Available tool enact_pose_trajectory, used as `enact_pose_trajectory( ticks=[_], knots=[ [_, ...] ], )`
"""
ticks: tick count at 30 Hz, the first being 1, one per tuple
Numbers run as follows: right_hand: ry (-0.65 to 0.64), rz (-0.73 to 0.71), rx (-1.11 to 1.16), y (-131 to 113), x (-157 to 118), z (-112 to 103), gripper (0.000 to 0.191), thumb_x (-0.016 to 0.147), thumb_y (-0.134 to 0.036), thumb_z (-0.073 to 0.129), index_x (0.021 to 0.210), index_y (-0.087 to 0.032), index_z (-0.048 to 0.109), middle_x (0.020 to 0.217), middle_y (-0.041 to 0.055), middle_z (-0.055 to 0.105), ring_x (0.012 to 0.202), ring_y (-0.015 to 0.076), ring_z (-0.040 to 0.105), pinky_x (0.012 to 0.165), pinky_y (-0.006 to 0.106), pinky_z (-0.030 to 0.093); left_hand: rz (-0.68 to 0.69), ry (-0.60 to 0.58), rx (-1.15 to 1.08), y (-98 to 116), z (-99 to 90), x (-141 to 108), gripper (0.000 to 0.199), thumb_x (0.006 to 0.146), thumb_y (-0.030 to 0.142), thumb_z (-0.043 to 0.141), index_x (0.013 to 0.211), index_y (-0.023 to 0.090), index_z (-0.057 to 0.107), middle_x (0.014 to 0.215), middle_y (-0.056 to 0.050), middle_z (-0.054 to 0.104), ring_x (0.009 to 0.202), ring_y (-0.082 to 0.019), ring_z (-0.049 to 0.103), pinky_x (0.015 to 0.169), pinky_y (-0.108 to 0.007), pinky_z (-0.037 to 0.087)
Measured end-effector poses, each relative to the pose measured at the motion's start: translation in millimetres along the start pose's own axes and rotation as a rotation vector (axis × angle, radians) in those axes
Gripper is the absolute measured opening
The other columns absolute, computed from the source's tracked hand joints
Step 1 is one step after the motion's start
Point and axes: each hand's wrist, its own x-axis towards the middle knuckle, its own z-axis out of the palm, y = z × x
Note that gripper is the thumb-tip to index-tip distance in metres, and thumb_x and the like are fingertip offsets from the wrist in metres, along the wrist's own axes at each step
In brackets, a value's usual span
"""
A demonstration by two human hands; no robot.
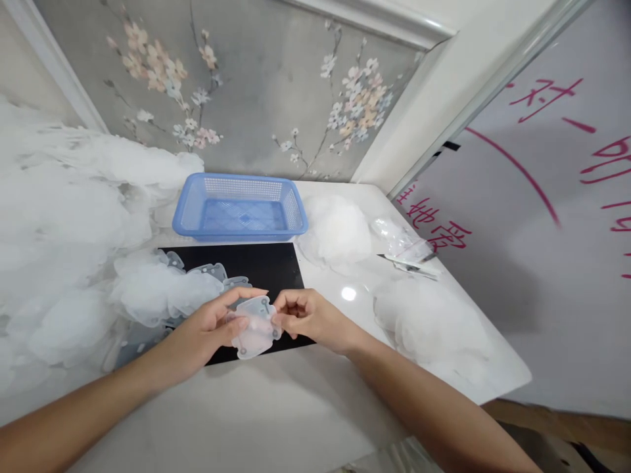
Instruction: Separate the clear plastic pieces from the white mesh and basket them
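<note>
A frosted, translucent plastic piece with a wavy outline (255, 335) is held up in front of me, over the black mat (266, 266). My left hand (217, 322) grips it from the left, thumb on its face and index finger along the top edge. The fingers of my right hand (303, 315) are curled and pinch its right edge. Small holes and slots show near its corners. Left of the hands, a heap of similar translucent pieces (167, 289) overlaps the mat.
Behind the mat stands a blue plastic basket (241, 233). A large whitish pile (54, 203) covers the left side. More translucent pieces lie in a pile (338, 230) and another pile (428, 322) at right. Beside them are a clear plastic bag (399, 240) and a whiteboard (517, 263).
</note>
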Motion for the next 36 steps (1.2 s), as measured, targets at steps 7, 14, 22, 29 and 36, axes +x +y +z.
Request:
enact_pose_trajectory(
  ticks=[7,14,22,29,36],
  knots=[
    [-0.003,0.012,0.023,1,0,-1,0.012,0.073,-0.025,0.070,0.077,-0.017,0.062,0.067,-0.0030,0.063,0.055,0.0081,0.050,0.057,0.023,0.041,0.022,-0.007,0.041,-9,-5.0,3,0.049,0.092,0.047,0.059,0.136,0.026,0.053,0.089,-0.001,0.075,0.080,-0.020,0.068,0.074,-0.028,0.048],
    [0.077,-0.021,-0.077,7,0,4,0.016,0.076,-0.031,0.069,0.076,-0.019,0.058,0.065,-0.0045,0.055,0.056,0.0090,0.047,0.055,0.023,0.040,0.007,0.001,0.068,-7,-3.0,0,0.051,0.093,0.047,0.058,0.139,0.028,0.052,0.088,-0.001,0.074,0.082,-0.021,0.068,0.075,-0.029,0.049],
    [0.082,-0.042,-0.138,10,-1,4,0.006,0.077,-0.022,0.063,0.076,-0.019,0.058,0.065,-0.0050,0.054,0.058,0.0089,0.045,0.055,0.022,0.035,-0.043,-0.001,0.118,-1,-0.5,0,0.054,0.092,0.048,0.058,0.141,0.027,0.050,0.090,-0.001,0.072,0.084,-0.020,0.066,0.078,-0.029,0.049],
    [0.052,-0.033,-0.120,11,-1,3,0.002,0.076,-0.020,0.061,0.078,-0.019,0.060,0.066,-0.0046,0.056,0.057,0.0093,0.049,0.055,0.022,0.041,-0.058,-0.007,0.108,-2,-2.0,-2,0.054,0.093,0.048,0.057,0.142,0.029,0.048,0.095,-0.002,0.073,0.088,-0.022,0.067,0.080,-0.030,0.048],
    [0.248,-0.103,-0.358,5,-4,-10,0.023,0.098,-0.036,0.043,0.089,-0.022,0.059,0.049,-0.0072,0.047,0.043,0.0112,0.045,0.051,0.025,0.039,-0.062,-0.002,0.116,-3,-1.6,-3,0.055,0.090,0.054,0.059,0.139,0.029,0.053,0.090,-0.001,0.072,0.079,-0.020,0.064,0.072,-0.028,0.046]
  ],
)
